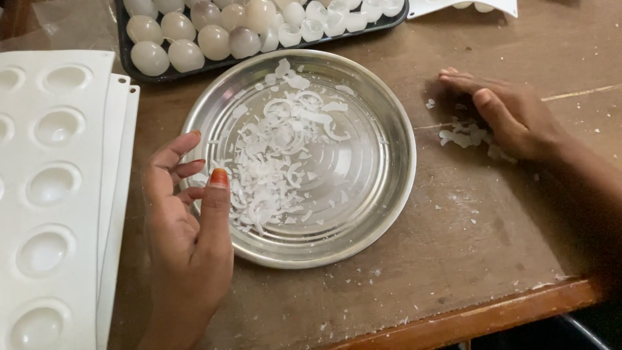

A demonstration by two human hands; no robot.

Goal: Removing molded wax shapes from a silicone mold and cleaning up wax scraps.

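Much is being cut off here: the dark tray [129, 55] of pale, rounded, egg-like pieces [188, 55] is running out past the top edge, the white moulds [55, 194] with oval hollows are leaving the frame on the left, and the right forearm is fading into shadow at the lower right corner. What the pale pieces and flakes are made of is hard to tell.

The left hand [188, 227] is resting on its side at the near left rim of the round steel plate [389, 188], fingers loosely curled and half open, thumb pointing up over the rim. It is gripping nothing; its fingertips are hovering just at the edge of the heap of white flakes [278, 162] lying in the plate, directly ahead of the thumb.

The right hand [505, 116] is lying flat, palm down, on the brown table [453, 246], fingers straight and together, pointing toward the plate. It is holding nothing either. A small scatter of white bits [463, 136] is lying under and just beside its palm, partly hidden by it.
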